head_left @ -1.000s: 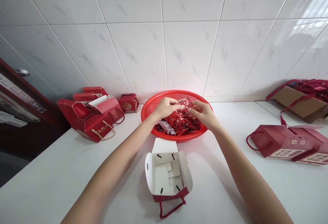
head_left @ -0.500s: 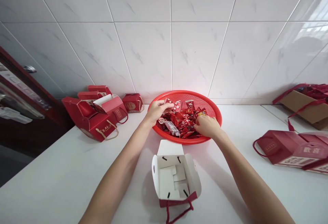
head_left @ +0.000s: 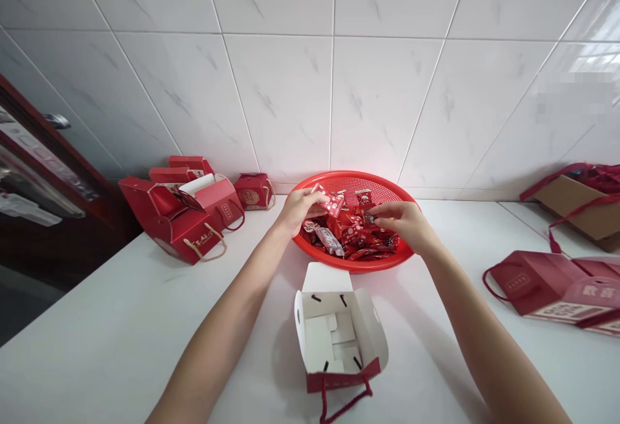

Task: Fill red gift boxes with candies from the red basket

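Holding: left hand [head_left: 294, 212] grip pinches spotted red packet [head_left: 333, 205] over left side of red basket [head_left: 385, 190] | Right hand [head_left: 409, 220]: fingertips at wrapped packets [head_left: 356, 236] in basket; grasp cannot be told | Open box [head_left: 317, 343]: on bench [head_left: 223, 320], just before basket | Caution: slack pinch may drop packet; low forearm may knock box

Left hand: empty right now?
No, the left hand has a white-dotted red packet pinched between thumb and fingers.
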The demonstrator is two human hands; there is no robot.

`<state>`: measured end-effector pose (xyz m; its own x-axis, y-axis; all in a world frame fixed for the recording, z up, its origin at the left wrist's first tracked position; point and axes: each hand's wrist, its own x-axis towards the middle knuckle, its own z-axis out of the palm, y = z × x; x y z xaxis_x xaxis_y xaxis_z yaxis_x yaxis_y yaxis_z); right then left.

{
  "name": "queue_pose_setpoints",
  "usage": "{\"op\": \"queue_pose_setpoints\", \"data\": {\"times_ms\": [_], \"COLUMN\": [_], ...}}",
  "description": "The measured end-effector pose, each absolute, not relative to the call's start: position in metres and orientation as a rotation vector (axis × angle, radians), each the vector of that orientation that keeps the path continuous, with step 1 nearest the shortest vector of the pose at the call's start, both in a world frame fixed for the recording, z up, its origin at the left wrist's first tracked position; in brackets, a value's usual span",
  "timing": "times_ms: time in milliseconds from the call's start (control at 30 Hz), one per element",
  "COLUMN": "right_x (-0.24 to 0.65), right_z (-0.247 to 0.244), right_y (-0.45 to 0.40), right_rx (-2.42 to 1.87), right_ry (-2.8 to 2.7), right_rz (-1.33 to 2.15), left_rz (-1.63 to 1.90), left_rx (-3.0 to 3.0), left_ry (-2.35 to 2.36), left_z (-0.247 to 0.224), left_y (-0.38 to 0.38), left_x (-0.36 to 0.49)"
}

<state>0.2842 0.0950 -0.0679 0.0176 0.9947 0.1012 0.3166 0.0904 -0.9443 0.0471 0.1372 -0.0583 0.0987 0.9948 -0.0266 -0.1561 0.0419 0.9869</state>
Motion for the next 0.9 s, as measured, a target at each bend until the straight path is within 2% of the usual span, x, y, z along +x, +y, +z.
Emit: {"op": "queue_pose_setpoints", "data": {"times_ms": [200, 533, 667, 900], "right_x": [0.288, 0.280, 0.279, 0.278], "right_z": [-0.069, -0.069, -0.070, -0.067], "right_y": [0.095, 0.090, 0.091, 0.092], "right_rx": [-1.161, -1.038, -1.132, -1.552], "right_ry": [-1.335, -1.296, -1.364, -1.785], "right_rz": [1.076, 1.064, 0.924, 0.526], "left_rz": [1.055, 0.920, 0.922, 0.944], "left_rx": [1.307, 1.387, 1.426, 1.387], "left_ry": [0.992, 0.986, 0.980, 1.023], "left_z": [-0.060, -0.046, -0.047, -0.052], "left_y": [0.137, 0.121, 0.121, 0.127], "left_x": [0.046, 0.050, 0.050, 0.049]}}
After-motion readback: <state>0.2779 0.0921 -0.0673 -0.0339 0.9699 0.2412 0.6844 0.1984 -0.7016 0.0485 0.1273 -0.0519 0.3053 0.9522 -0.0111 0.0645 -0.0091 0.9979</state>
